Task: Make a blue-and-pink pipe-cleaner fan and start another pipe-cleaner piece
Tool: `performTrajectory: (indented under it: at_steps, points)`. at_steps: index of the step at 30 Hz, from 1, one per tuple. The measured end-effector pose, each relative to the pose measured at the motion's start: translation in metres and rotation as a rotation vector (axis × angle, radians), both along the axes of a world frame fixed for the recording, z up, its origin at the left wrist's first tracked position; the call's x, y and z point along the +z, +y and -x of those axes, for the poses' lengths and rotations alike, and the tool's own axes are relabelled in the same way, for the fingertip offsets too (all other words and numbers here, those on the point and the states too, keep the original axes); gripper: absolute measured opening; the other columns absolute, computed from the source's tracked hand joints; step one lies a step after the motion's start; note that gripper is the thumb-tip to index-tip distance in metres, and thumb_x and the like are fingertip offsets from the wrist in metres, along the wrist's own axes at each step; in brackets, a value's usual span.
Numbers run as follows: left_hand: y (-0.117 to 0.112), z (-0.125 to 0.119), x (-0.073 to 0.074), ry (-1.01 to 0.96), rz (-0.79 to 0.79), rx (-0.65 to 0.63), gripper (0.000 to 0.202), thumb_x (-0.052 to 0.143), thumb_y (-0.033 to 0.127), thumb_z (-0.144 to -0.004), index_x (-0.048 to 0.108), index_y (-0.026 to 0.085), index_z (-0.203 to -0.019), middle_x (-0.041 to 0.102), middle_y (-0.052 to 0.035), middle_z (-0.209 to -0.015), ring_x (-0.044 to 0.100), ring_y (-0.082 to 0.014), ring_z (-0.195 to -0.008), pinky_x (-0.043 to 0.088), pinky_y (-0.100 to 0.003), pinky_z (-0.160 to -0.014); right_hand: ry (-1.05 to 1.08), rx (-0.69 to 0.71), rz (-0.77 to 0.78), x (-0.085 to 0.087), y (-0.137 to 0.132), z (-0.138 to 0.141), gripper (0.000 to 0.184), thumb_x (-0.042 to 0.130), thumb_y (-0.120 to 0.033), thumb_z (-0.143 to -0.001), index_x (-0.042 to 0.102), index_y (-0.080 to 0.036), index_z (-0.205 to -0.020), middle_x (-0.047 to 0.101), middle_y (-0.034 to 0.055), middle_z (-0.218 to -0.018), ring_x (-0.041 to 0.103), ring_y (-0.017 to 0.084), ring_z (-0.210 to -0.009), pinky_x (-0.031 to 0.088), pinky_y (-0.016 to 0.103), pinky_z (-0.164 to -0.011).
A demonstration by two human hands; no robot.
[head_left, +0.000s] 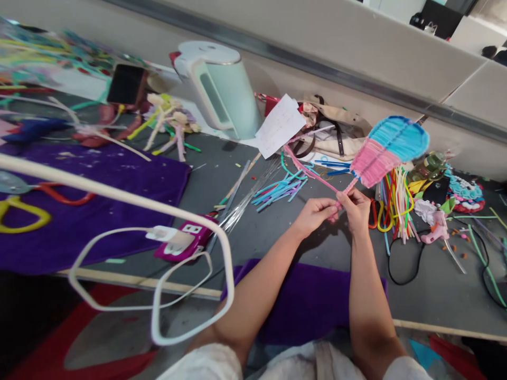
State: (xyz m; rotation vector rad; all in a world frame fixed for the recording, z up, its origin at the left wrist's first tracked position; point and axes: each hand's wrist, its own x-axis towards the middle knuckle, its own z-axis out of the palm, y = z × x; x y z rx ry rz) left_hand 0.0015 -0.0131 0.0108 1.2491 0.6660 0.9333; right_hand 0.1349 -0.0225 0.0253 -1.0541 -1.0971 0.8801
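In the head view a flat, rounded pipe-cleaner petal (390,148), blue at its top and pink below, points up to the right on a pink wrapped stem. My right hand (356,208) is closed round that stem just under the petal. Close beside it, my left hand (317,216) pinches a pink pipe cleaner (317,177) against the lower stem; its long loose strand runs up to the left. The fingertips of both hands nearly touch and hide where strand and stem meet. Blue and lilac pipe-cleaner pieces (279,191) lie left of the hands.
A pale green kettle (225,89) stands at the back. A white cable (186,214) loops across the left foreground by a magenta power strip (190,237). Coloured pipe cleaners (400,203) and a pink glue gun (435,228) lie right. Scissors (24,214) rest on purple cloth (130,190).
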Motion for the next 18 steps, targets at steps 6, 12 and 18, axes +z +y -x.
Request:
performTrajectory:
  at_steps: [6,12,18]
  points:
    - [-0.001,-0.003,-0.002,-0.064,0.126,-0.043,0.037,0.079,0.045,-0.069,0.067,0.012,-0.078,0.066,-0.0035,-0.068,0.058,-0.0112,-0.058,0.051,-0.026,-0.061,0.027,-0.035,0.042,-0.002,0.001,0.003,0.034,0.077,-0.041,-0.072,0.051,-0.020,-0.064,0.048,-0.0075,-0.051,0.042,0.008,-0.044,0.034,0.022,-0.045]
    - [-0.001,-0.007,0.000,-0.033,0.084,0.144,0.032,0.083,0.037,-0.062,0.067,0.014,-0.078,0.066,0.0000,-0.069,0.060,-0.0115,-0.058,0.052,-0.027,-0.061,-0.062,-0.028,0.065,-0.004,0.005,-0.003,0.037,0.067,-0.053,-0.078,0.062,-0.018,-0.066,0.058,-0.0017,-0.059,0.050,0.011,-0.056,0.043,0.025,-0.056]
    - [-0.002,-0.008,0.001,-0.022,0.037,0.219,0.032,0.084,0.036,-0.061,0.065,0.014,-0.075,0.064,0.0016,-0.065,0.059,-0.0106,-0.055,0.051,-0.026,-0.059,-0.015,-0.050,0.091,-0.009,0.009,-0.011,0.041,0.059,-0.057,-0.084,0.073,-0.018,-0.083,0.067,0.0034,-0.074,0.055,0.013,-0.063,0.045,0.026,-0.059]
